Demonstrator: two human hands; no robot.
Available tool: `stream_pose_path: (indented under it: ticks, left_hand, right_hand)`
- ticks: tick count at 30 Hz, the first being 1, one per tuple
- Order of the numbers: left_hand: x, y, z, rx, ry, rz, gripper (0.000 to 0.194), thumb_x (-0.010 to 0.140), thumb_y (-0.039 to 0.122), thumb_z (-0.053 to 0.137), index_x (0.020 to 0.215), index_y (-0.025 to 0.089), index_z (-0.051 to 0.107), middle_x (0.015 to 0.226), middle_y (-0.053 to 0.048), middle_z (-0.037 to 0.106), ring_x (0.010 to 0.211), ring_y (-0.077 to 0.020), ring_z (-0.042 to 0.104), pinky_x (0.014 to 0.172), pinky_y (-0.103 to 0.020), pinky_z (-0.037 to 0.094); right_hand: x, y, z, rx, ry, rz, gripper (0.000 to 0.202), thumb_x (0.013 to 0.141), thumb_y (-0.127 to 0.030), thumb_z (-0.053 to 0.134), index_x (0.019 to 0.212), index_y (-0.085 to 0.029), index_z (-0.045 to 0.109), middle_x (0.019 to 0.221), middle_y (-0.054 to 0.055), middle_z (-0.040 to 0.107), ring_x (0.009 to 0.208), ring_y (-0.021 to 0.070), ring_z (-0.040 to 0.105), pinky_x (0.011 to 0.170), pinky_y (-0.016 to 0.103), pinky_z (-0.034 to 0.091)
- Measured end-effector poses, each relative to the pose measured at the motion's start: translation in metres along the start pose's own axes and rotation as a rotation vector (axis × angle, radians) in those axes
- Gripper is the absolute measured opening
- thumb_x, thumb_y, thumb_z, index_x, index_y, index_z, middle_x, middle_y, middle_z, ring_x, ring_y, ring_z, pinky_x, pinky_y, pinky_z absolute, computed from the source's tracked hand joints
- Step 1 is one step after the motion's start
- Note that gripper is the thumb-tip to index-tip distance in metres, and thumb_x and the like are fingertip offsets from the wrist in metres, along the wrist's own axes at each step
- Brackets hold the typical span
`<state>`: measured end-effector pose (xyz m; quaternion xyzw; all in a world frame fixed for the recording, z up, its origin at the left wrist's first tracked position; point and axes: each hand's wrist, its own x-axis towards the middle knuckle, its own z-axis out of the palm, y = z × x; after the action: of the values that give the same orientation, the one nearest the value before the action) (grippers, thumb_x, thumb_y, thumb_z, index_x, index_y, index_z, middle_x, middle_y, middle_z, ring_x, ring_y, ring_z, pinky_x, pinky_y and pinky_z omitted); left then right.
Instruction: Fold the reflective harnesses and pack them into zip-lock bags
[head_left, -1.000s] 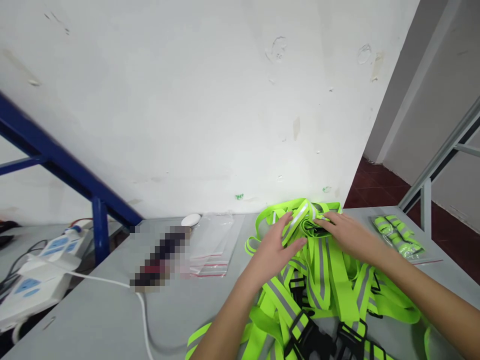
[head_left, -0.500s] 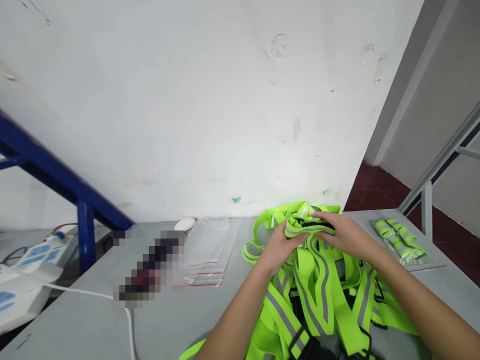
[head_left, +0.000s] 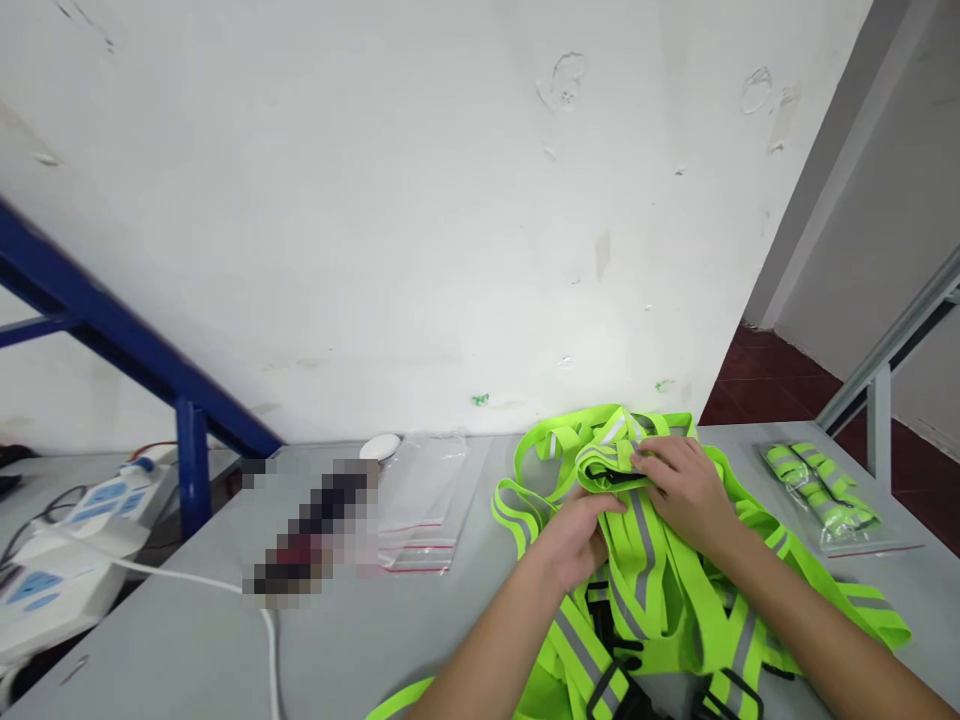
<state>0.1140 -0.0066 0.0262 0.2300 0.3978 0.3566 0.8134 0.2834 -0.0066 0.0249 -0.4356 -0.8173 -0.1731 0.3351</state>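
A large heap of neon-green straps [head_left: 645,570] with grey reflective stripes and black buckles lies on the grey table. At its upper part, a folded strap bundle [head_left: 609,458] is between my hands. My left hand [head_left: 576,540] grips the bundle from below, thumb against its lower edge. My right hand [head_left: 684,490] is closed on its right side, fingers curled over the strap. Black plastic shows inside the fold. Loose straps hang down from the bundle over the heap.
Clear zip bags [head_left: 420,500] and a white oval object [head_left: 380,447] lie left of the straps. A bag of rolled green straps [head_left: 821,490] is at the right. White power strips [head_left: 82,550] and a cable [head_left: 187,578] are far left. A white wall [head_left: 420,220] stands behind the table [head_left: 360,650].
My right hand has come down over the bundle's right side, its fingers now curled. My left hand is lower under it. The straps at the lower right have spread outward, and the view has shifted slightly.
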Motion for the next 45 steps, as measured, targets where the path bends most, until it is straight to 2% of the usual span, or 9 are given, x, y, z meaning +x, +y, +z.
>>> stream_pose_path:
  ticks: [8,15,21,25,29,33,38,42,45]
  left_hand:
    - [-0.006,-0.005,-0.009,-0.159,-0.035,0.054,0.035,0.079,0.034,0.072,0.106,0.013,0.067,0.096,-0.011,0.074,0.094,-0.0269,0.070,0.082,-0.035,0.055]
    - [-0.010,-0.010,-0.006,-0.083,0.048,0.075,0.051,0.072,0.028,0.080,0.117,0.016,0.060,0.100,-0.011,0.074,0.094,-0.0283,0.071,0.082,-0.038,0.057]
    - [-0.006,-0.006,-0.016,0.056,-0.051,0.174,0.066,0.073,0.025,0.080,0.132,0.020,0.050,0.124,-0.013,0.065,0.114,-0.0300,0.062,0.099,-0.041,0.049]
    - [-0.011,0.003,-0.022,0.333,0.075,0.419,0.094,0.075,0.029,0.077,0.149,0.034,0.020,0.156,-0.010,0.031,0.139,-0.0301,0.036,0.111,-0.044,0.036]
    - [-0.032,0.019,-0.015,0.838,0.205,0.738,0.091,0.074,0.040,0.077,0.148,0.040,0.024,0.160,-0.002,0.019,0.146,-0.0329,0.017,0.116,-0.049,0.023]
    - [-0.045,0.033,-0.002,1.017,-0.034,0.658,0.071,0.075,0.039,0.075,0.139,0.037,0.044,0.142,-0.003,0.050,0.134,-0.0333,0.042,0.110,-0.048,0.035]
    - [-0.032,0.029,0.008,0.529,-0.268,0.376,0.078,0.076,0.039,0.075,0.143,0.030,0.036,0.125,-0.007,0.064,0.114,-0.0306,0.060,0.095,-0.042,0.050]
    - [-0.012,0.013,0.004,0.411,-0.337,0.134,0.062,0.074,0.033,0.076,0.130,0.019,0.052,0.113,-0.012,0.069,0.104,-0.0309,0.065,0.091,-0.044,0.051]
    - [-0.003,0.010,0.001,0.518,-0.285,0.191,0.058,0.075,0.028,0.074,0.129,0.022,0.053,0.120,-0.011,0.066,0.110,-0.0313,0.062,0.095,-0.046,0.048]
  right_hand:
    - [-0.007,-0.009,0.009,-0.077,0.042,-0.190,0.022,0.089,-0.003,0.050,0.102,-0.017,0.062,0.101,0.010,0.067,0.093,0.0234,0.059,0.076,0.037,0.046]
    - [-0.017,-0.004,0.014,-0.105,0.036,-0.070,0.047,0.079,0.000,0.045,0.124,-0.012,0.050,0.114,0.018,0.059,0.103,0.0285,0.058,0.081,0.042,0.052]
    - [-0.019,0.004,0.011,-0.174,0.018,-0.030,0.033,0.080,-0.004,0.045,0.108,-0.018,0.056,0.106,0.015,0.064,0.093,0.0279,0.063,0.072,0.039,0.055]
    - [-0.013,0.011,-0.002,-0.130,0.006,0.001,0.032,0.082,-0.004,0.045,0.109,-0.017,0.057,0.104,0.013,0.068,0.093,0.0264,0.065,0.078,0.040,0.054]
    - [-0.005,0.007,-0.030,-0.108,-0.158,0.050,0.026,0.088,-0.013,0.048,0.109,-0.017,0.061,0.103,0.012,0.071,0.091,0.0275,0.067,0.078,0.041,0.054]
    - [0.006,-0.008,-0.065,0.079,-0.397,0.164,0.024,0.091,-0.024,0.051,0.112,-0.020,0.063,0.106,0.009,0.072,0.092,0.0275,0.069,0.076,0.040,0.054]
    - [0.029,-0.011,-0.091,0.341,-0.549,0.358,0.025,0.090,-0.035,0.055,0.110,-0.025,0.066,0.098,0.004,0.074,0.082,0.0241,0.069,0.066,0.032,0.052]
    - [0.038,0.003,-0.086,0.364,-0.534,0.369,0.019,0.087,-0.029,0.057,0.102,-0.024,0.068,0.095,0.004,0.073,0.083,0.0237,0.068,0.068,0.030,0.050]
    - [0.032,0.014,-0.068,0.212,-0.437,0.354,0.016,0.086,-0.025,0.057,0.100,-0.023,0.065,0.099,0.005,0.071,0.085,0.0230,0.066,0.067,0.030,0.048]
